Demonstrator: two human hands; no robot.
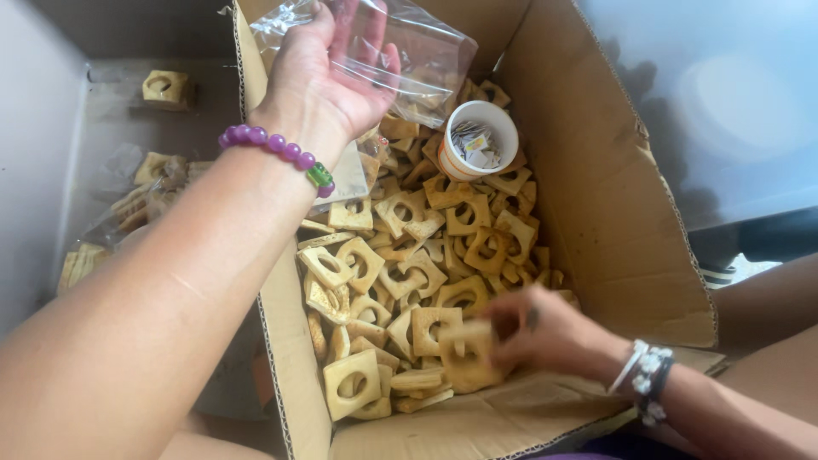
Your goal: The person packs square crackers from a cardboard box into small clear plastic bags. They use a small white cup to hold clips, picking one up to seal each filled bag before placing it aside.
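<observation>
Soft, even daylight fills the view, bright overall with no hard glare. The right hand [545, 332] is smeared by motion blur, its fingers [503, 328] indistinct. Above the left hand's fingers [362, 38], the clear plastic bag [426, 51] carries faint sheen. Beyond them, the cardboard box [613, 213] wall holds soft shadows.

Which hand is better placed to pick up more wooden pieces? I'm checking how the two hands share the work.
Probably the right hand: it is down in the cardboard box, touching the wooden pieces. The left hand is raised, holding a clear plastic bag.
</observation>
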